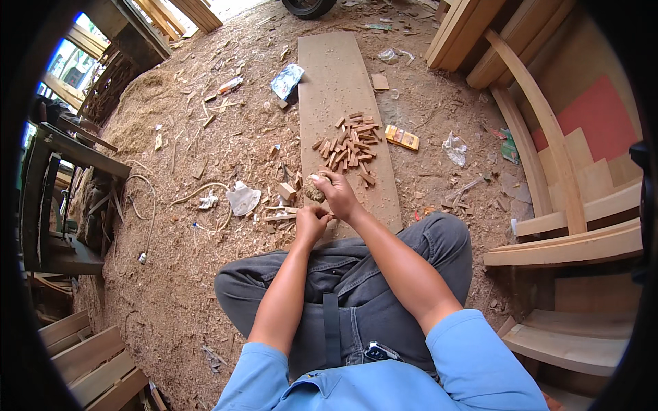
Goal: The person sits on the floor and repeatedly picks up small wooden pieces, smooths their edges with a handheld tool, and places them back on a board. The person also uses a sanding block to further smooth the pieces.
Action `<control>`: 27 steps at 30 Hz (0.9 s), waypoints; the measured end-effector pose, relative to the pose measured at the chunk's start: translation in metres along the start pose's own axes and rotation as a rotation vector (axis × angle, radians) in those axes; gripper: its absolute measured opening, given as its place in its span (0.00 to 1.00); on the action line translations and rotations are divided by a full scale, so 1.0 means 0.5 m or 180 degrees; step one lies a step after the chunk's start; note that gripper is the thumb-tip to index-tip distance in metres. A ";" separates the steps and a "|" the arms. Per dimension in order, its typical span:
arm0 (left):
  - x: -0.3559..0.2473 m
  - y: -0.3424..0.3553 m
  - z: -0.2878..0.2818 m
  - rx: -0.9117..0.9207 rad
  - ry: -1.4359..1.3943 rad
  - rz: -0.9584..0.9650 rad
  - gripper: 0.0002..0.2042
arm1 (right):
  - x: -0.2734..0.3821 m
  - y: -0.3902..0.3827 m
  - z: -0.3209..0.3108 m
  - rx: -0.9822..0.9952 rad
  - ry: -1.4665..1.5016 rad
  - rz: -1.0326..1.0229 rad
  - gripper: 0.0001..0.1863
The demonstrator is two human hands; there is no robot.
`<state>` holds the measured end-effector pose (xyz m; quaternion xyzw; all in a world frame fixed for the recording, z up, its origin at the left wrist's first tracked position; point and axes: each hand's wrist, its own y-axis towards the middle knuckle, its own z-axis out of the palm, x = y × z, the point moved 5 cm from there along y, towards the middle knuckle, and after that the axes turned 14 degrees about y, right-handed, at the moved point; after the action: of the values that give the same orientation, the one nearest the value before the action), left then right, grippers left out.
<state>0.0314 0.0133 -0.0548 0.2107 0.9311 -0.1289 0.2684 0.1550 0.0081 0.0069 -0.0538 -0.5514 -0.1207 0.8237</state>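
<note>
My right hand (337, 196) is closed around a mottled brown, round-ended lump (315, 192) whose kind I cannot make out. Just below and to its left, my left hand (313, 222) has its fingers pinched together near the board's close end, and what they hold is hidden. Both hands are above my crossed legs. Beyond them, many small wooden pegs (351, 145) lie in a loose pile on a long flat board (334, 65). A pale wood block (286, 191) and thin wood strips (279, 217) rest on the ground left of my hands.
Wood shavings cover the floor. A yellow packet (402, 137) touches the board's right side; a blue-white packet (286, 81) is at its left. White plastic (242, 199) and a cord (147, 192) lie left. Curved wooden frames (569, 248) stand right, a dark wooden stand (82, 154) left.
</note>
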 end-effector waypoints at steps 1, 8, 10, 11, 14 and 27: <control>-0.005 0.001 -0.005 -0.0043 0.0086 0.0013 0.07 | -0.016 -0.003 0.001 -0.0044 -0.0184 0.0498 0.13; 0.002 0.002 0.000 0.0042 -0.0045 -0.0040 0.09 | 0.001 0.000 -0.004 -0.0093 0.0274 0.0213 0.13; 0.006 0.011 0.003 0.0025 -0.0075 -0.0032 0.08 | 0.002 0.000 0.004 0.0069 -0.0005 0.0206 0.12; 0.008 0.010 0.004 -0.0024 -0.0154 -0.0011 0.08 | 0.006 -0.001 0.004 0.0042 -0.0109 0.0062 0.12; 0.015 0.013 0.012 0.0107 -0.0486 -0.0103 0.08 | 0.010 0.000 0.003 -0.0054 0.0180 -0.0039 0.12; 0.015 0.013 0.012 0.0112 -0.0032 -0.0095 0.08 | -0.009 0.001 0.000 0.0134 -0.0147 0.0173 0.12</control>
<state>0.0314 0.0191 -0.0646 0.2009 0.9304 -0.1503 0.2673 0.1536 0.0093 0.0026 -0.0541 -0.5710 -0.0853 0.8147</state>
